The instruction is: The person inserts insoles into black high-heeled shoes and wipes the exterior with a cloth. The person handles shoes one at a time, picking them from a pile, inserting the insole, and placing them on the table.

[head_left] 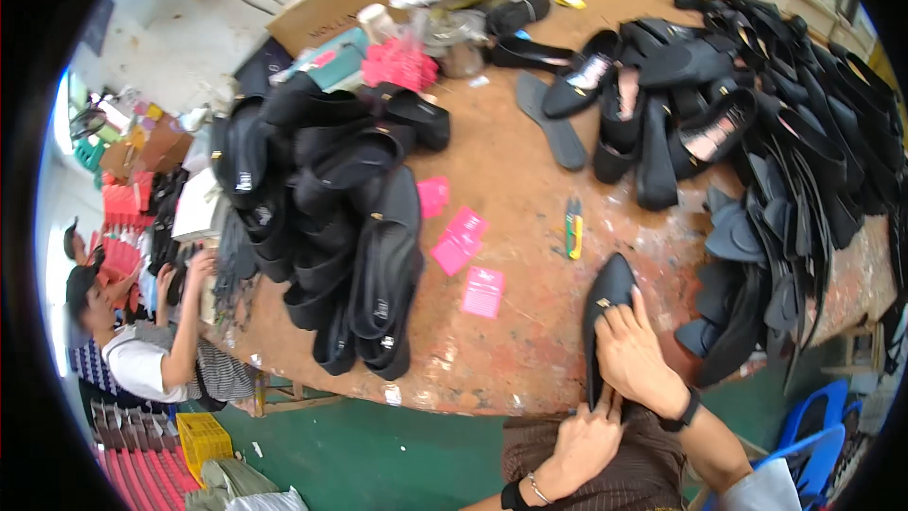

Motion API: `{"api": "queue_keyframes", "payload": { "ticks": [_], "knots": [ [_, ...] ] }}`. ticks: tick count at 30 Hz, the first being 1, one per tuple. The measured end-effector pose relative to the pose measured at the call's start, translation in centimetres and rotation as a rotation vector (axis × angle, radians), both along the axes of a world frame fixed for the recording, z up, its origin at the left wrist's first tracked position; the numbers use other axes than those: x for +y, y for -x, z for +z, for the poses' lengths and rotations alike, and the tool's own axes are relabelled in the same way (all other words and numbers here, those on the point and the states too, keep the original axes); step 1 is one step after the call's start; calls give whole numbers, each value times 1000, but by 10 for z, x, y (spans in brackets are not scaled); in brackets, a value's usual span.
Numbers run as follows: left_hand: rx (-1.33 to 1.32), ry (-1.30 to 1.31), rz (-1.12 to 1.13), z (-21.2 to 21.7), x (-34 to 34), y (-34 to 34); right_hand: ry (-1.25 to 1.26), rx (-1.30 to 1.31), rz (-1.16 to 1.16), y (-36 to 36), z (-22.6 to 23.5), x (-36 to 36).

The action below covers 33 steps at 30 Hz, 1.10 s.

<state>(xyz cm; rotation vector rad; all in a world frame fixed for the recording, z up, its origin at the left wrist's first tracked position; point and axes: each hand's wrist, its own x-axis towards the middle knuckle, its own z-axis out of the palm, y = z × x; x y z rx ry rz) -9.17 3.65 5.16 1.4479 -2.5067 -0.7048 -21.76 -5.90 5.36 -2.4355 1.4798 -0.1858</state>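
A black pointed flat shoe (606,298) with a small gold ornament lies at the near edge of the brown table (530,170), toe pointing away from me. My right hand (636,355) presses down on its upper, fingers spread over it. My left hand (584,443) grips its heel end at the table edge, above my lap. A black band sits on each wrist.
A tall heap of black flats (331,218) stands at the left, another heap of shoes and soles (757,132) at the right. Pink cards (462,241) and a green-yellow cutter (573,227) lie mid-table. A seated person (156,341) works at the far left. Blue chairs (813,435) stand at lower right.
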Motion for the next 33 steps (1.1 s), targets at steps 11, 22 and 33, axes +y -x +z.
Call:
{"api": "queue_keyframes", "payload": {
  "ticks": [11, 22, 33],
  "knots": [
    [77, -15, 97, 19, 8, -10, -57, 47, -51, -5, -6, 5],
    [34, -147, -15, -21, 4, -7, 346, 189, -167, -12, -37, 6],
    [-52, -12, 1, 18, -3, 6, 55, 194, -116, -6, -31, -21]
  ]
}}
